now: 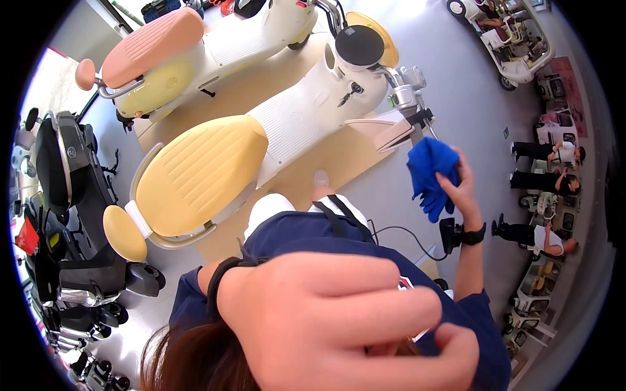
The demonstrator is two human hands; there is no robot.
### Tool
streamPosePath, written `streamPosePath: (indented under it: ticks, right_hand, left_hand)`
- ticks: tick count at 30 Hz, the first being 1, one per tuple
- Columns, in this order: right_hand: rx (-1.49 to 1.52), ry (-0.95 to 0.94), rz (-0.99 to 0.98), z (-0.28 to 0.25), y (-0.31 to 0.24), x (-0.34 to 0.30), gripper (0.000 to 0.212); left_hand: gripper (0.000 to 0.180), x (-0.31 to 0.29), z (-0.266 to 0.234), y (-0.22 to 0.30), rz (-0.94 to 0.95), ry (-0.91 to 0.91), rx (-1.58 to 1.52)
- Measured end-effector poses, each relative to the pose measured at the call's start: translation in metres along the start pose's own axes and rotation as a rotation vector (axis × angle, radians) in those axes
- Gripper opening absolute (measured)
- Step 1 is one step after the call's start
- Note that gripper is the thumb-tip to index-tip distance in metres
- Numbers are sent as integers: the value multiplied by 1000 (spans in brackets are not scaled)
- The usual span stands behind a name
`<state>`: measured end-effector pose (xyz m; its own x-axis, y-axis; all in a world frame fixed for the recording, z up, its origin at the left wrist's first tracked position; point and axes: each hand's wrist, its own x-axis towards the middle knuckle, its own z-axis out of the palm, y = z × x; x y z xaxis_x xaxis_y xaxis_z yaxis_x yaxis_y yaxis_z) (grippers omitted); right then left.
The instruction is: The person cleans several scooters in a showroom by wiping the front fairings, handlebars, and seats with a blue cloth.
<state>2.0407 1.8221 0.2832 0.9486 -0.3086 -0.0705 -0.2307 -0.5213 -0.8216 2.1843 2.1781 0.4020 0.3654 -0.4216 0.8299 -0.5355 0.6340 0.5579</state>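
Close up at the bottom of the head view is my left hand (326,319), back of the hand showing, with bent fingers. What it holds, if anything, is hidden. Out to the right, my right hand (465,189) grips a bunched blue cloth (430,171), thumb on top, folds hanging down. The cloth is beside the handlebar (409,98) of a white scooter (293,124). A padded yellow seat (202,169) and a yellow backrest (125,233) belong to that scooter.
A second scooter with a pink seat (156,49) stands behind. Dark scooters (72,163) line the left side. At the right are several people (551,240), parked vehicles and a white cart (515,39). A cable (417,238) runs from the device (450,236) on my right wrist.
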Motion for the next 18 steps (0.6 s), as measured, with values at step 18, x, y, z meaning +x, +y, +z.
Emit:
streamPosePath:
  ticks: [18]
  right_hand:
    - [-354, -272, -867, -38, 65, 203, 62]
  left_hand:
    - [11, -26, 148, -261, -1052, 103, 393]
